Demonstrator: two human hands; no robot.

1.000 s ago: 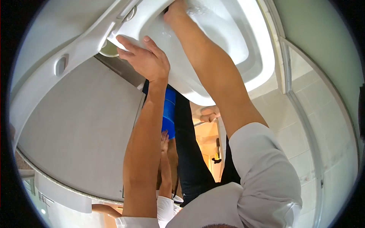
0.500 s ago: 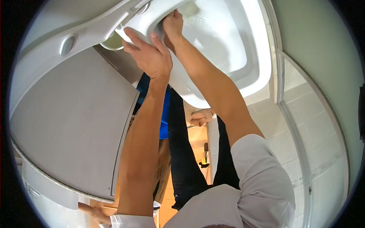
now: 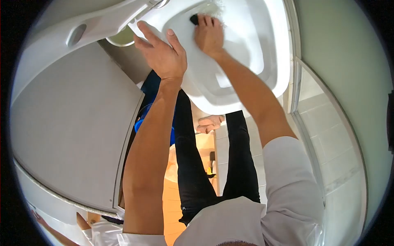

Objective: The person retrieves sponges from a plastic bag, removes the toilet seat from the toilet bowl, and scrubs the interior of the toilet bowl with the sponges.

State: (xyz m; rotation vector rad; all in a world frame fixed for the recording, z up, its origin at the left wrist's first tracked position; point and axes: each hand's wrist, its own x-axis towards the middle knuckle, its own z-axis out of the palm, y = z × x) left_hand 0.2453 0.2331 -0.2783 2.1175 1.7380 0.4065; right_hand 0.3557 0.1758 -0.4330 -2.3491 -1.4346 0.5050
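Black object [image 3: 193,19] under downturned right grip [image 3: 209,37]

This looks like a bathroom, probably in a home. At the far side is a glossy white basin [image 3: 282,53] with water [image 3: 219,10] splashing in it. To its right, a slim pale frame [image 3: 296,84] borders light tiles [image 3: 340,160], much like a shower enclosure. Nearer, beside more floor tiles [image 3: 222,143], lie what seem to be pink slippers [image 3: 210,123], a household touch.
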